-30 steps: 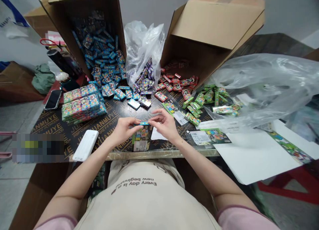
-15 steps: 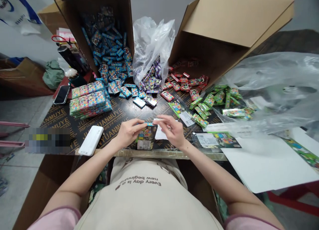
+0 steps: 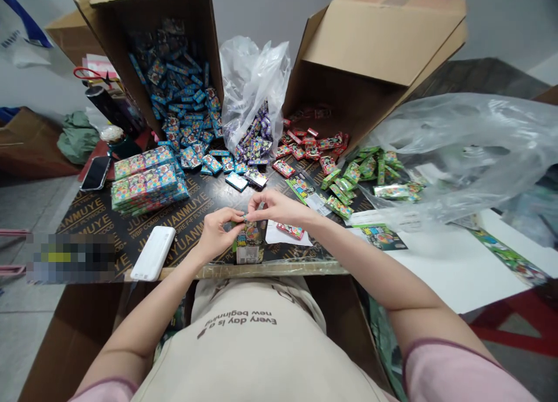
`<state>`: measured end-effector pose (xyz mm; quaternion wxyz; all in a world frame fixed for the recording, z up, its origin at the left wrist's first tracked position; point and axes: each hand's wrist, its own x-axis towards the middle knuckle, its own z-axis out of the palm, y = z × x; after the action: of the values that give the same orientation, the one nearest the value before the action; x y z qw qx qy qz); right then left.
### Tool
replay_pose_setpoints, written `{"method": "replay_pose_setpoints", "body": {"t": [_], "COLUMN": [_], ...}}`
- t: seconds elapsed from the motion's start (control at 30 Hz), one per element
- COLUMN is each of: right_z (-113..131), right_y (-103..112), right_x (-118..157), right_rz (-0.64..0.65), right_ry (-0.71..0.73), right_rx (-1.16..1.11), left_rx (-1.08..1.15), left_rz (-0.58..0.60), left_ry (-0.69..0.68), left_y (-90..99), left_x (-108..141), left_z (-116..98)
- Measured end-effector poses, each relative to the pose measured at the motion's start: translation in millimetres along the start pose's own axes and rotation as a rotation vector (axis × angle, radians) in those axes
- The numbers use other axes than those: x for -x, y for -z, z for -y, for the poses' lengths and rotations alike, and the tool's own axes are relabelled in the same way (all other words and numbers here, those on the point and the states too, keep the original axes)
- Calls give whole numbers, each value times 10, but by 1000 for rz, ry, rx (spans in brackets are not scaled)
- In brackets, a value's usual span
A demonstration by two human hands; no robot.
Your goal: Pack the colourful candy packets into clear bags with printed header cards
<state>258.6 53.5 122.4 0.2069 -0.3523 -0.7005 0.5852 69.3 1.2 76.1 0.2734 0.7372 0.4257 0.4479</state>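
Note:
My left hand (image 3: 220, 233) is closed, its thumb and fingertips pinching at the upper edge of a dark printed wrapper (image 3: 250, 239) with a pale label at its lower end. From the other side my right hand (image 3: 270, 207) pinches at the same edge, fingertips meeting those of the left. Whatever small piece lies between the fingertips is mostly hidden. Just right of the wrapper, partly under my right wrist, a red packet (image 3: 290, 231) rests on a white paper (image 3: 274, 234).
Blue packets (image 3: 187, 117) spill from a carton at back left, beside purple packets (image 3: 255, 137) in a clear bag. Red packets (image 3: 314, 143) and green packets (image 3: 366, 169) lie right. A packet stack (image 3: 148, 181), white power bank (image 3: 153, 252) and phone (image 3: 96, 173) sit left.
My right hand has moved left and in to meet my left fingertips. The blue edge seen at the wrapper's top is now covered, and the red packet shows more. The whole view has shifted slightly.

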Motion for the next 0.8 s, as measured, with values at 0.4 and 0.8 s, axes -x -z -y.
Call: {"method": "replay_pose_setpoints", "body": {"t": [0.4, 0.8], "right_z": [-50, -252], "right_y": [51, -86], "right_x": [-119, -79], "right_rz": [100, -115], "right_ry": [-78, -57], "right_rx": [37, -71], "left_rx": [-33, 167], "left_rz": [-92, -172], "left_ry": [84, 322], "left_y": [-100, -288], "left_x": [26, 120], "left_z": [-59, 50]}}
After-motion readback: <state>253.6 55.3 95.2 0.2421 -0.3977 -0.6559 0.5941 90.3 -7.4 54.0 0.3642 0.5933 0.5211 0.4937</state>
